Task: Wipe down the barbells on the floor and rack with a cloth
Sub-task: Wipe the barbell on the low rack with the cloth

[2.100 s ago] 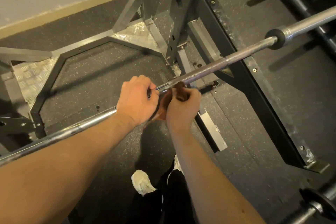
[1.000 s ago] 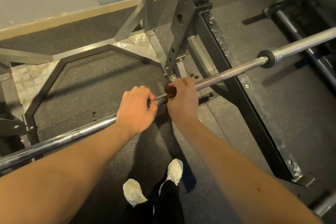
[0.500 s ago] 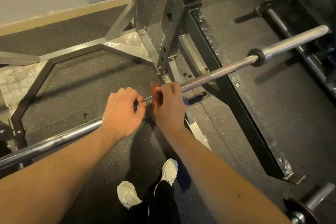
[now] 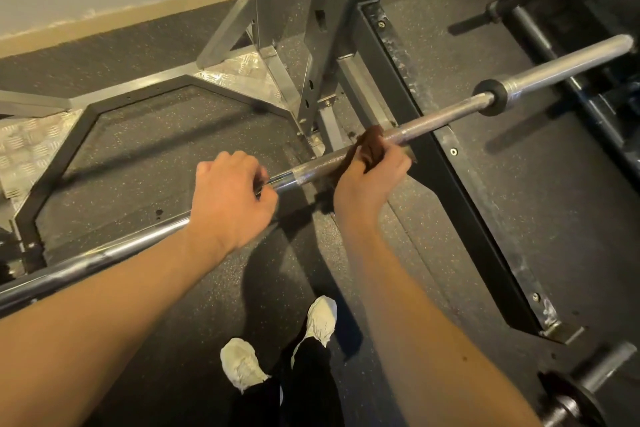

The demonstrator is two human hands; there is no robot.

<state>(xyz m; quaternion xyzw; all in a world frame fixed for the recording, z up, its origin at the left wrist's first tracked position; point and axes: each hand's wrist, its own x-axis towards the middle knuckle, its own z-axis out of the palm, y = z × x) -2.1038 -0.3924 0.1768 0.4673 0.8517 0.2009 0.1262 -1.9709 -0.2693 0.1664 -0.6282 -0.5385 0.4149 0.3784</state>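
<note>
White sneakers point(image 4: 322, 321) are standing on the speckled rubber floor point(image 4: 173, 135) below both outstretched forearms. The left hand point(image 4: 232, 198) is gripping the barbell point(image 4: 446, 113), fingers curled over the smooth part of the shaft. Just to its right, the right hand point(image 4: 367, 184) is clutching a brown cloth point(image 4: 372, 147) bunched around the knurled section and pressing it against the steel. The bar is running from lower left to upper right, raised above the floor, in front of the grey rack upright point(image 4: 325, 45). Beyond its sleeve, a second barbell point(image 4: 530, 35) is lying on the floor.
</note>
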